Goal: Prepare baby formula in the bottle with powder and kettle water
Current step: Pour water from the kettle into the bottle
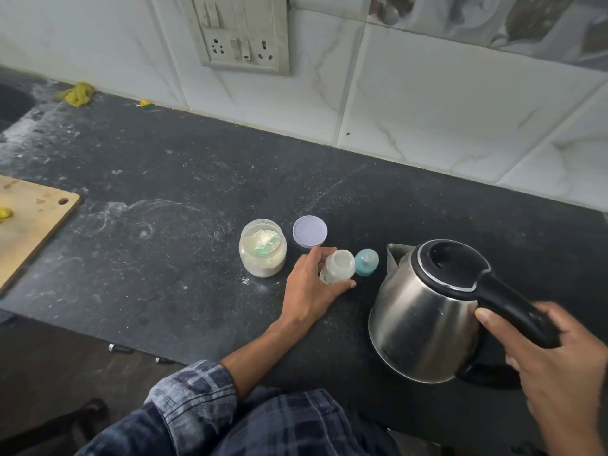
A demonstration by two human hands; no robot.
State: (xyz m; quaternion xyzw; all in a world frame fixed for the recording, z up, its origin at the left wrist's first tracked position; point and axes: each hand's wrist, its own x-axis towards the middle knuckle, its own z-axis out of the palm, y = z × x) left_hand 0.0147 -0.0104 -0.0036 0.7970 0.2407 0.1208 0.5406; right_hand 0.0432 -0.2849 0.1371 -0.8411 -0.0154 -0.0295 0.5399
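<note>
A small clear baby bottle (pixel 340 266) stands uncapped on the dark counter, and my left hand (pixel 311 287) holds it with fingers and thumb curled round its sides. Its blue teat cap (pixel 366 261) sits just to the right of it. An open jar of white powder (pixel 262 247) with a green scoop inside stands to the left, and the jar's white lid (pixel 310 231) lies behind the bottle. My right hand (pixel 559 366) grips the black handle of the steel kettle (pixel 424 317), whose lid is closed and whose spout points toward the bottle.
A wooden cutting board (pixel 29 222) lies at the left edge. A yellow cloth (pixel 77 93) sits by the back wall near a sink. A switch and socket panel (pixel 241 31) is on the tiled wall. White powder is spilled on the counter (pixel 171 179).
</note>
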